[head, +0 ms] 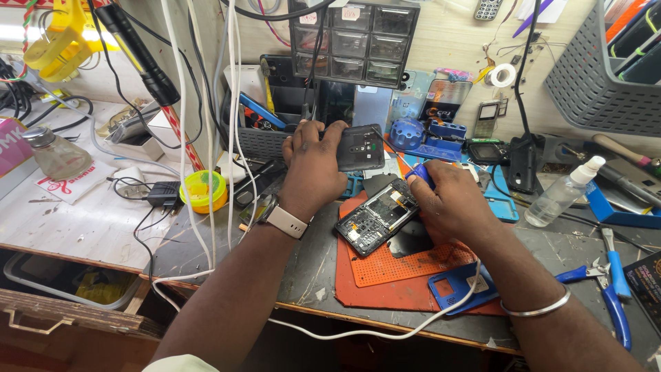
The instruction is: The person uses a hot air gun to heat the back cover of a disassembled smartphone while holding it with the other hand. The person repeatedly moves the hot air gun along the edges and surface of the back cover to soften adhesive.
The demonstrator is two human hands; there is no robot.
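My left hand (313, 165) grips a dark grey phone back cover (360, 147), lifted above the bench behind the work mat. My right hand (451, 207) holds a blue-handled screwdriver (418, 173) with its tip toward an opened phone (377, 219). The phone lies face down with its circuit board showing, on an orange mat (406, 272). My right hand's fingers rest against the phone's right edge.
A yellow round tub (203, 189) and white cables (206, 138) lie to the left. A clear spray bottle (561, 193) and blue pliers (613, 289) are at the right. A drawer cabinet (354, 41) stands behind, with a grey basket (599, 76) at the top right.
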